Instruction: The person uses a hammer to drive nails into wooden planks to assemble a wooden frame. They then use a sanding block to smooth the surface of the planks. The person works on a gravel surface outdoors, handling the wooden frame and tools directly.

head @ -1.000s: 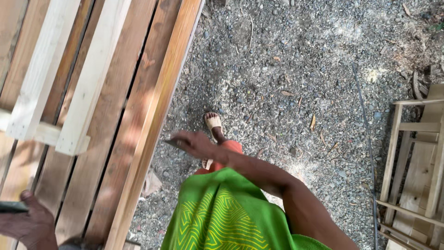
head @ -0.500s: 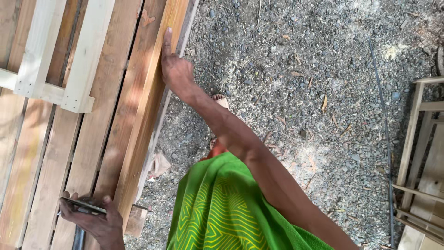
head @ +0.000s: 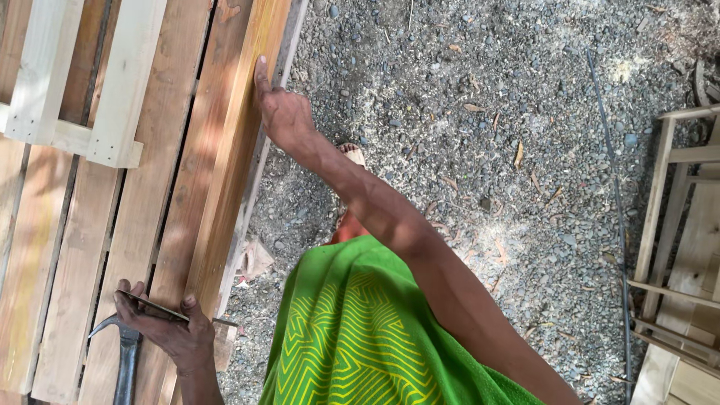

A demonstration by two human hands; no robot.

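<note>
This is an outdoor carpentry yard, a rough open-air woodworking spot rather than an indoor shop. Long planed planks [head: 142, 225] lie side by side as a low bench under the fingers [head: 260, 71] of the right hand [head: 283, 116], their grain lit by dappled sunlight. Beyond those fingers, on the far side of the planks, sits a pale frame of lighter battens [head: 82, 82]. Just below the fingers of the left hand [head: 169, 330] a claw hammer [head: 124, 352] rests on the boards. To the outer side of the right-hand fingers the ground is loose gravel [head: 487, 97] scattered with dry leaves, and unfinished wooden frames [head: 675, 247] stand at its edge.
</note>
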